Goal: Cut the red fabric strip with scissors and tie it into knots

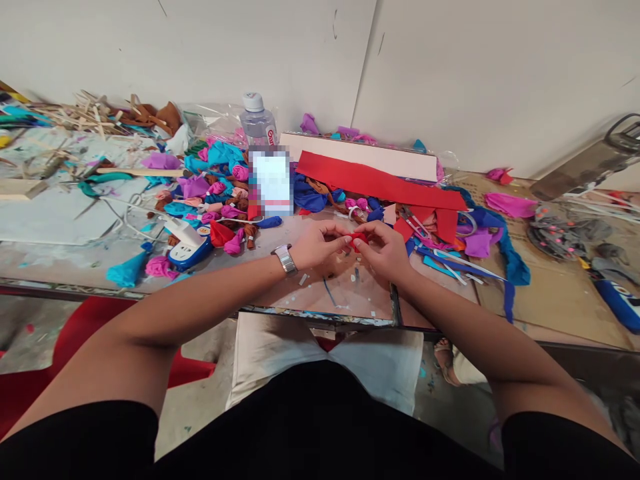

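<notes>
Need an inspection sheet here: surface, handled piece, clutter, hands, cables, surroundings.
Surface: paint-marked table, small scraps on it.
Handled piece: small red piece, held; shape partly hidden.
Clutter: coloured bundles, long red strip, upright capped bottle.
Hands: left hand and right hand both on the red piece; watch on left wrist.
Cables: white cable by the blue-and-white power strip.
Surroundings: pale wall behind, red chair at left.

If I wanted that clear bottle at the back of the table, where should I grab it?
Probably around the shoulder of the bottle, just below its white cap, coming from above: it stands upright with that part exposed, while a bright, blurred panel hides its lower front and the wall rises behind.
</notes>
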